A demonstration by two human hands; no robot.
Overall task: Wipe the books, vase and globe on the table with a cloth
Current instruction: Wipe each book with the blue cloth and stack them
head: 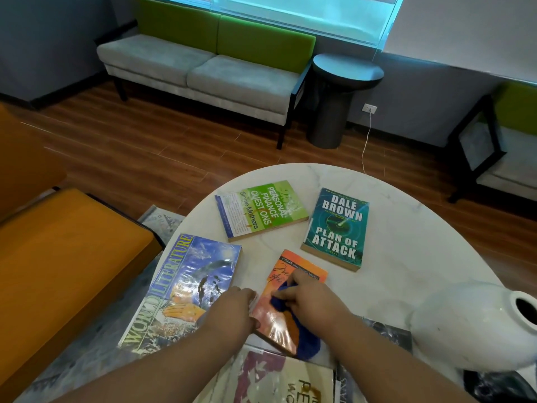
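Near centre, a small orange paperback book (268,315) is steadied, its left edge gripped by the left hand (235,306), so a fluffy blue cloth (306,341), clutched by the right hand (308,298), can be pressed over its cover. Farther off, a teal paperback (337,228) is laid.

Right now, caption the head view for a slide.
Right hand presses blue cloth on orange book; left hand holds its edge.

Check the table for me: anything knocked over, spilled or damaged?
No spill or damage shows. The white vase at the table's near right edge looks tipped, its mouth pointing sideways, though the wide lens may exaggerate this. The books lie flat at mixed angles.
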